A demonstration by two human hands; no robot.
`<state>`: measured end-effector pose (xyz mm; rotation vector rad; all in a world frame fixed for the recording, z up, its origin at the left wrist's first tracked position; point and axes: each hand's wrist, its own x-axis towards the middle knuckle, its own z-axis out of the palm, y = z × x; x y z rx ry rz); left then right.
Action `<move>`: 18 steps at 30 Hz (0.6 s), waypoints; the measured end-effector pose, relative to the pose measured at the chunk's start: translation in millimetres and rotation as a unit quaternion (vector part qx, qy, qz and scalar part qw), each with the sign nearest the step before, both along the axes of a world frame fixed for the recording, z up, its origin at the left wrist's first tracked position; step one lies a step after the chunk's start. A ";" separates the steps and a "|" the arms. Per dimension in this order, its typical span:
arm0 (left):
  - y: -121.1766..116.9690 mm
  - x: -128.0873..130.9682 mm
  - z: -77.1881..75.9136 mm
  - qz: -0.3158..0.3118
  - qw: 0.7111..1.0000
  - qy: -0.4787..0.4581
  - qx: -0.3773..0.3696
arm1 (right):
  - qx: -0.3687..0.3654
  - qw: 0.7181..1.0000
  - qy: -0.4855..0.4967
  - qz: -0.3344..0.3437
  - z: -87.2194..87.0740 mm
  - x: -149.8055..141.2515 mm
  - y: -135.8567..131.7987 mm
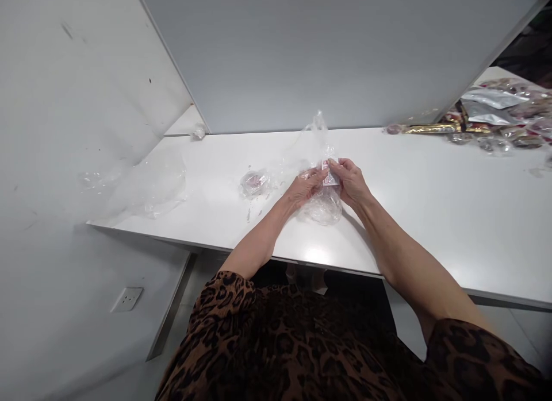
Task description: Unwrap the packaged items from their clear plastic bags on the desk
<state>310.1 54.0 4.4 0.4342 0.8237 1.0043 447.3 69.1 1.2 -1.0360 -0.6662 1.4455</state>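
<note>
Between my two hands is a clear plastic bag (324, 207) with a small white label (331, 177) that carries red print. My left hand (308, 184) grips the bag at the label's left side, fingers closed. On the other side, my right hand (350, 181) pinches the label and bag with thumb and fingers. The bag's loose top rises above my hands, and its rounded lower part rests near the table's front. To the left of my left hand lies a small clear packet (254, 182) with something pinkish inside.
The white table (431, 217) runs along a grey panel (323, 56). A crumpled clear plastic bag (150, 182) lies at the left end, by the wall. Several wrapped packets, some silver (495, 97) and gold (433, 128), are heaped at the far right.
</note>
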 end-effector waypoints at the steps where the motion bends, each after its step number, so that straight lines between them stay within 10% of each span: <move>1: -1.1 0.4 -0.7 0.010 0.999 0.029 0.011 | 0.001 1.000 -0.004 0.003 -0.1 0.3 0.4; 18: -4.1 -6.7 15.0 0.024 1.000 0.009 -0.007 | 0.001 0.998 -0.062 0.015 -2.5 0.6 -3.5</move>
